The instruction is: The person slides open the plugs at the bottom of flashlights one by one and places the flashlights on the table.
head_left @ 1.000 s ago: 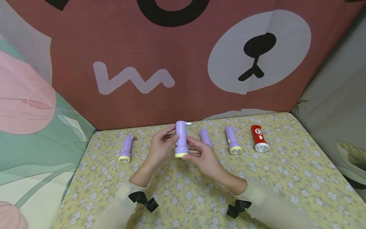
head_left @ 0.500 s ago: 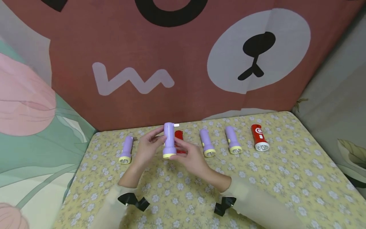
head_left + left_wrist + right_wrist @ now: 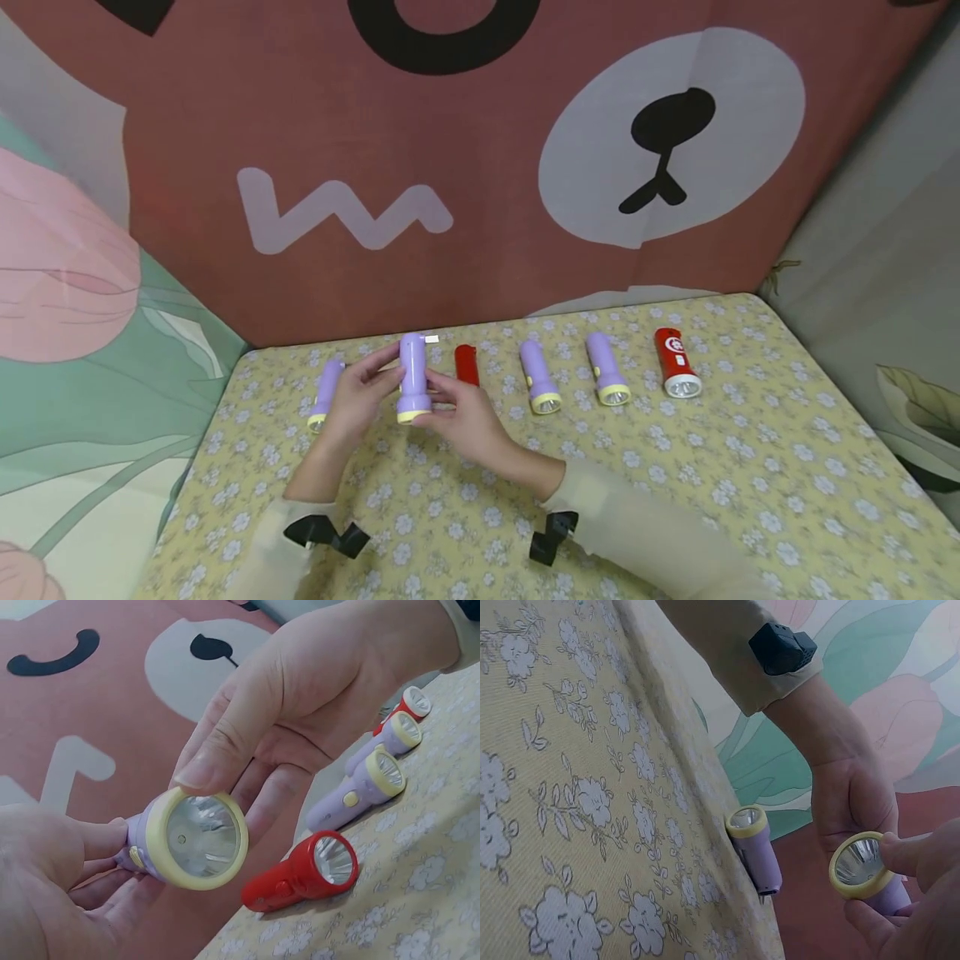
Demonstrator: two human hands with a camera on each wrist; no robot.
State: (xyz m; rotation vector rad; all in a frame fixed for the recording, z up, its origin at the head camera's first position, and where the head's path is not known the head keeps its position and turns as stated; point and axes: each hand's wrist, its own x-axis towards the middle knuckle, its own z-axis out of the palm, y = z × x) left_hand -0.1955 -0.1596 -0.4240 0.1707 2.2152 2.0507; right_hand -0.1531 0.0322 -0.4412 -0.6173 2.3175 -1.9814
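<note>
Moved to the left since the earlier frame is the held purple flashlight (image 3: pixel 413 375), together with the left hand (image 3: pixel 357 402) and the right hand (image 3: pixel 468 419); by this shift, the leftmost flashlight (image 3: pixel 326 387) is now partly covered. It is held above the flowered tablecloth (image 3: pixel 750 450), between the leftmost flashlight and the red flashlight (image 3: pixel 466 365), with its head turned to the near side. By the left hand the body is gripped from the left, with the thumb in front; by the right hand the yellow rim (image 3: pixel 157 838) is pinched from the right.

To judge from its look, a light and stiff plastic shell can be expected, which will not be dented by a normal grip. Because the surface is glossy, some slipping may be met if it is held only by the fingertips. The clear lens (image 3: pixel 206 836) is probably the most fragile part and is better left untouched. The straight body should be taken for the main hold, and the rim for steadying. Care should be given to the yellow switch (image 3: pixel 136 857) and to the small pale piece (image 3: pixel 432 339) at the far end, by which something could be caught.
</note>
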